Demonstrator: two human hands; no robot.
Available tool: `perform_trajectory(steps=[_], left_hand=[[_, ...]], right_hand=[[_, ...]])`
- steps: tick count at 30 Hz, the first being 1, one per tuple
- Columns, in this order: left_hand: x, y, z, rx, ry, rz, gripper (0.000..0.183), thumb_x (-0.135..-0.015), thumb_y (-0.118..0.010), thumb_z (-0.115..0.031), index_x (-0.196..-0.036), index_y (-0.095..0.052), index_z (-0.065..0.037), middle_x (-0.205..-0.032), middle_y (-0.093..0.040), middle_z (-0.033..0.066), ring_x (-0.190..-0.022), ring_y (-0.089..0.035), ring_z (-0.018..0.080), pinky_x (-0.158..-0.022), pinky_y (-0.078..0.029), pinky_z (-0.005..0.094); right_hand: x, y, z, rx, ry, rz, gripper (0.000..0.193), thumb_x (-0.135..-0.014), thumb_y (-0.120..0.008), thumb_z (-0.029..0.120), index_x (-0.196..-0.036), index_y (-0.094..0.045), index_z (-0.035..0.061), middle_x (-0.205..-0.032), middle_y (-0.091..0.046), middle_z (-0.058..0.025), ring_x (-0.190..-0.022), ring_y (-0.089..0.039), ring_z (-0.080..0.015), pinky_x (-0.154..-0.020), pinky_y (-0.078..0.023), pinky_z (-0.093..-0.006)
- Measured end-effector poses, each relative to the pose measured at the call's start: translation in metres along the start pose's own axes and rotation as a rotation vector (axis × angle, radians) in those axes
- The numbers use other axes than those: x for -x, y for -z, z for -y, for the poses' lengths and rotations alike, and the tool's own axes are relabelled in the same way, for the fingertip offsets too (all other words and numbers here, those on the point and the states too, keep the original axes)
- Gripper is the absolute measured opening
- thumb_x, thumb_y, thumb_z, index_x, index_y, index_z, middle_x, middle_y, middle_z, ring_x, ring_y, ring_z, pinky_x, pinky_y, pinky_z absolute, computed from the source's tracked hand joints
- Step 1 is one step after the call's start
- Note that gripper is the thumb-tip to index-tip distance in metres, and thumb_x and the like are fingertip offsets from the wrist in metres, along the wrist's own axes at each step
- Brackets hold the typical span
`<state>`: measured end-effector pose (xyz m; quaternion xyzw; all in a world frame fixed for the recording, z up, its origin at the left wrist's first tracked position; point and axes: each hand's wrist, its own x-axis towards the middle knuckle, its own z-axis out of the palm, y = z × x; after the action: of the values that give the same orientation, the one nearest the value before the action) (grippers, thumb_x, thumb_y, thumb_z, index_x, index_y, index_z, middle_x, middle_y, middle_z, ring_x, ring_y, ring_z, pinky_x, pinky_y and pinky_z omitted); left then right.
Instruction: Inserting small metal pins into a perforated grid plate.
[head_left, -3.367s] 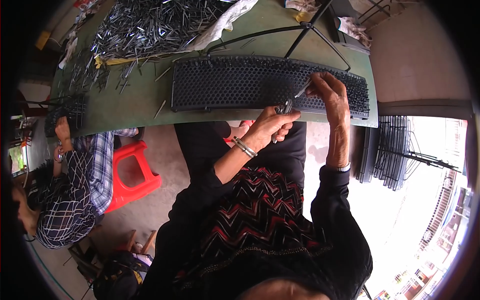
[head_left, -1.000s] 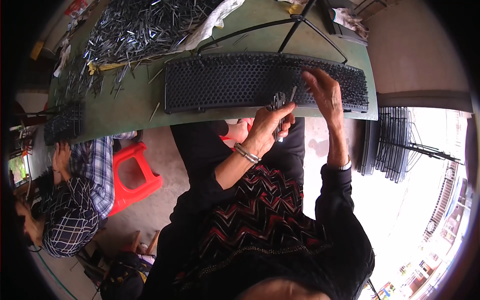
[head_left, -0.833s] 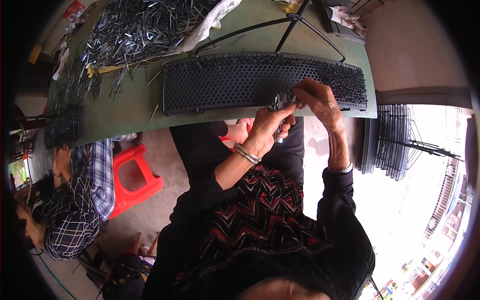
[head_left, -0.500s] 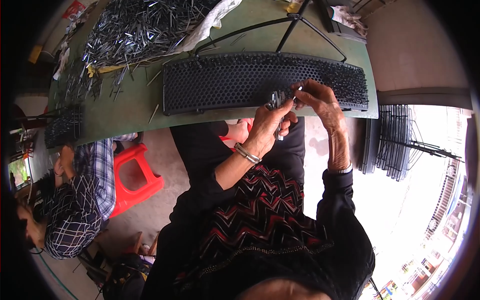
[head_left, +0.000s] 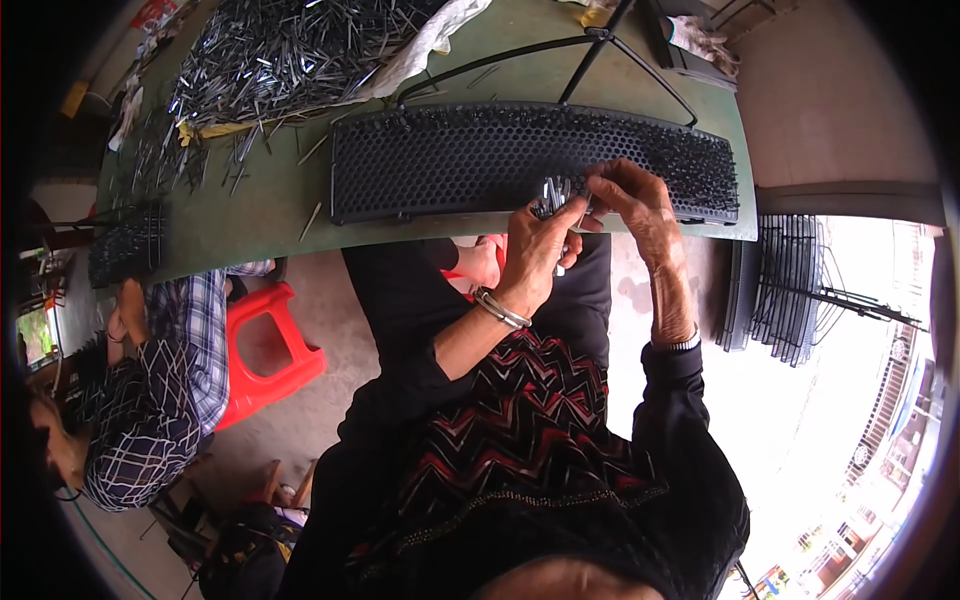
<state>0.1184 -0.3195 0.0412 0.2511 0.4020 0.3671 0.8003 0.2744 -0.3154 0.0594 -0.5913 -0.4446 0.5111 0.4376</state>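
My left hand (head_left: 535, 250) is closed round a bunch of thin metal strips (head_left: 552, 192), whose shiny ends stick out above and below the fingers. Beside it, the thumb and fingers of my right hand (head_left: 636, 200) pinch together close to the top of the bunch; what they hold, if anything, is too small to make out. Both hands are in front of a long black perforated rack (head_left: 440, 160) on the table's near edge. Dark strips stand packed in the holes at its right end, while many holes on the left and middle show bare.
A heap of loose metal strips (head_left: 290, 60) lies on white sheeting (head_left: 430, 45) across the green table (head_left: 270, 215). A black bent-rod frame (head_left: 575, 80) rises behind the rack. Several dark racks (head_left: 785, 290) stand at right. A co-worker (head_left: 150, 420) sits at left by a red stool (head_left: 265, 350).
My right hand's fingertips have come nearer the bunch in my left hand. The bright tip that showed between them earlier is hardly visible now. The view has shifted slightly.
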Motion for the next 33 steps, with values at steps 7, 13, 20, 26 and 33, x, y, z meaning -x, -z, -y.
perform_trajectory(steps=[7,13,20,26,33], left_hand=[[0.001,0.002,0.0,-0.007,0.014,-0.05,0.018,-0.087,-0.064,-0.021,-0.091,-0.064,-0.003,-0.077,-0.069,0.01,-0.05,-0.052,0.0063,-0.039,-0.035,0.0184],[0.004,0.0,0.002,0.003,0.006,-0.044,0.018,-0.088,-0.063,-0.02,-0.092,-0.064,-0.003,-0.079,-0.069,0.0105,-0.052,-0.053,0.0058,-0.04,-0.037,0.0175],[0.001,-0.001,0.007,-0.007,0.034,-0.03,0.018,-0.089,-0.062,-0.02,-0.092,-0.063,-0.002,-0.083,-0.069,0.0127,-0.052,-0.051,0.0056,-0.04,-0.035,0.0182],[-0.002,0.005,0.006,0.125,0.091,0.005,0.019,-0.09,-0.062,-0.021,-0.094,-0.061,-0.003,-0.086,-0.068,0.0139,-0.054,-0.051,0.007,-0.043,-0.037,0.0188],[-0.01,0.004,0.011,0.352,0.171,0.086,0.021,-0.09,-0.063,-0.023,-0.093,-0.057,-0.004,-0.08,-0.065,0.0132,-0.057,-0.054,0.0104,-0.046,-0.04,0.0227]], right_hand=[[0.002,0.0,0.001,0.003,0.011,-0.012,0.016,-0.087,-0.063,0.009,-0.096,-0.061,-0.0041,-0.078,-0.061,-0.0039,-0.067,-0.055,-0.0089,-0.064,-0.046,-0.0225],[0.003,0.003,0.001,-0.01,0.002,-0.039,0.013,-0.087,-0.062,0.009,-0.093,-0.06,-0.0028,-0.077,-0.061,-0.0041,-0.068,-0.057,-0.0101,-0.065,-0.047,-0.0235],[0.003,0.011,-0.001,0.024,-0.021,-0.018,0.013,-0.087,-0.061,0.009,-0.093,-0.06,-0.0026,-0.079,-0.063,-0.0064,-0.068,-0.061,-0.0119,-0.065,-0.049,-0.0234],[-0.005,0.028,0.005,0.174,0.307,-0.285,0.009,-0.091,-0.055,0.006,-0.095,-0.059,-0.0014,-0.082,-0.067,-0.0104,-0.075,-0.065,-0.0137,-0.07,-0.051,-0.0257],[-0.035,0.024,0.003,0.411,0.41,-0.606,0.01,-0.091,-0.054,0.009,-0.095,-0.059,0.0011,-0.077,-0.069,-0.0079,-0.075,-0.066,-0.0111,-0.068,-0.049,-0.0233]])
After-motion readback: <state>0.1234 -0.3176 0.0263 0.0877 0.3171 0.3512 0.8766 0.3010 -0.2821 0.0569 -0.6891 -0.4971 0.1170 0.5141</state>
